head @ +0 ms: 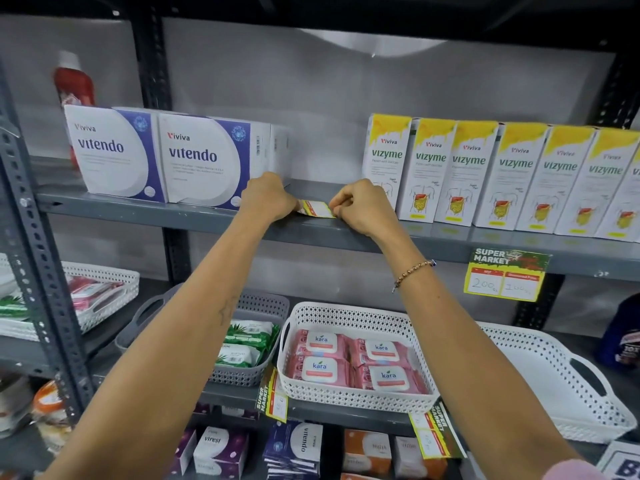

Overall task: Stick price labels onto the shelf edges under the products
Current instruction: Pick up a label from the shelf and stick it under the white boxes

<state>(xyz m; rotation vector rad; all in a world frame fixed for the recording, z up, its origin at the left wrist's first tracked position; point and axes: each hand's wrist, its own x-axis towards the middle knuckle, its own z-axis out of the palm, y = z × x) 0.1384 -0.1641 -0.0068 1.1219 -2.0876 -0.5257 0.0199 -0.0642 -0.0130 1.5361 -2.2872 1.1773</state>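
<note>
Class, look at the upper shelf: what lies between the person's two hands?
In the head view, a price label lies between the left hand and right hand, at the shelf edge; each hand holds one end.

The two white-and-purple boxes (159, 155) on the upper shelf read "Viviva vitendo". The yellow-topped cartons (498, 174) beside them read "Viviva vizyme". A price label (506, 274) on the shelf edge reads "SUPER MARKET", with a handwritten "200" and a fainter number beside it. The pink packs (356, 365) in the white basket read "kara". A lower dark box (300, 441) reads "vitendo". The small label (316, 208) between the hands is unreadable.
</note>
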